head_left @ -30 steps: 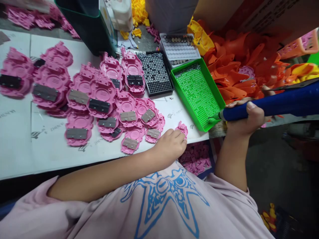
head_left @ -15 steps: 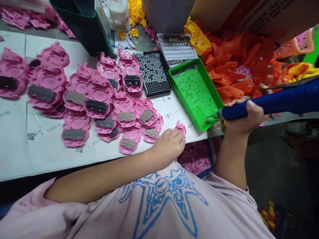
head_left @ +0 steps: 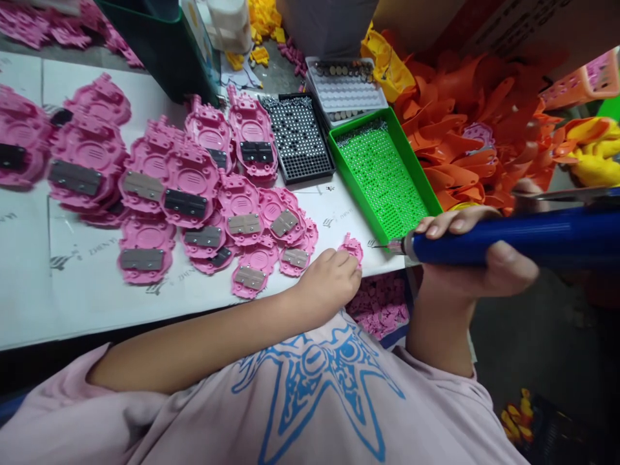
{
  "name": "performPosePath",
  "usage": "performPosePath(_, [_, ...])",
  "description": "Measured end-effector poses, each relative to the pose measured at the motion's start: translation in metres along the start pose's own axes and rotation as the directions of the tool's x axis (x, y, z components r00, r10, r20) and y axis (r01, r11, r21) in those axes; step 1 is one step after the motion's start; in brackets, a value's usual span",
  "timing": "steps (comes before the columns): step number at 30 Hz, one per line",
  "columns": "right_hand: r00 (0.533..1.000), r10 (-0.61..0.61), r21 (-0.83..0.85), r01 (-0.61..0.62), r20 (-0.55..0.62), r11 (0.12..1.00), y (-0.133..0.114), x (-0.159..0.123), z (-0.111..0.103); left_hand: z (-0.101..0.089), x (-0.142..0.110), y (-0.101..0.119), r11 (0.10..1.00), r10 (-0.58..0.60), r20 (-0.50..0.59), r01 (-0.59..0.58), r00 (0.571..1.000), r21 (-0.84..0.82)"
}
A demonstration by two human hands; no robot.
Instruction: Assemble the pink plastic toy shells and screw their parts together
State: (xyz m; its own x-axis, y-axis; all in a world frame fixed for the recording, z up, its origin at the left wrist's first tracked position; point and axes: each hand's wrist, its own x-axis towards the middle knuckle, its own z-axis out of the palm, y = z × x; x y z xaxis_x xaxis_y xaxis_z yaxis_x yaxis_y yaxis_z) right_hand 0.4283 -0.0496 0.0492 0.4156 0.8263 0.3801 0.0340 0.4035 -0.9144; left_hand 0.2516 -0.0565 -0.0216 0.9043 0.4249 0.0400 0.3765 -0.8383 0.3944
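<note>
My right hand (head_left: 477, 252) is closed around a blue electric screwdriver (head_left: 523, 237). Its bit points left, just past the near corner of the green screw tray (head_left: 387, 187), which holds rows of small screws. At the table's front edge, my left hand (head_left: 332, 276) is closed on a pink plastic housing (head_left: 352, 248). Most of that part lies under my fingers; only its upper end shows. To the left of this hand, pink housings with grey or black screwed-on covers (head_left: 249, 278) lie in overlapping groups on the white table sheet.
A black screw tray (head_left: 298, 139) and a white tray of round metal pieces (head_left: 346, 84) stand behind. Orange plastic parts (head_left: 465, 129) heap up at the right. A dark green bin (head_left: 165, 51) stands at the back left. Pink pieces (head_left: 380, 303) fill a container below the table edge.
The screwdriver has moved left and toward me, its bit coming out of the green tray toward the held housing. My left hand stays in nearly the same place.
</note>
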Motion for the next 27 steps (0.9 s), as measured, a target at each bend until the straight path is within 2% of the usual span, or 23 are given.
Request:
performPosePath(3, [0.994,0.066,0.025,-0.069,0.088,0.997,0.010,-0.010,0.010,0.001,0.000,0.000,1.000,-0.002,-0.006,0.002,1.000,0.000])
performPosePath(6, [0.989,0.116,0.041,-0.120,0.089,0.992,0.020,-0.015,0.014,0.003,0.000,-0.001,1.000,-0.001,-0.010,0.001,1.000,-0.002])
performPosePath(11, [0.988,0.100,0.059,-0.108,0.120,0.992,0.027,-0.014,0.016,0.004,0.000,-0.001,1.000,-0.007,-0.005,0.007,1.000,-0.008])
performPosePath(17, [0.975,0.194,0.027,-0.198,0.105,0.980,0.033,-0.020,0.018,0.001,0.001,0.000,0.999,-0.014,0.016,0.014,1.000,-0.030])
performPosePath(23, [0.953,0.101,0.026,-0.113,0.286,0.993,0.037,-0.029,0.020,0.002,0.004,0.001,0.999,-0.023,0.030,0.024,0.999,-0.027])
performPosePath(27, [0.935,0.035,0.035,-0.051,0.352,0.998,0.039,-0.029,0.020,0.004,0.004,0.002,0.999,-0.050,0.013,0.051,0.999,-0.017])
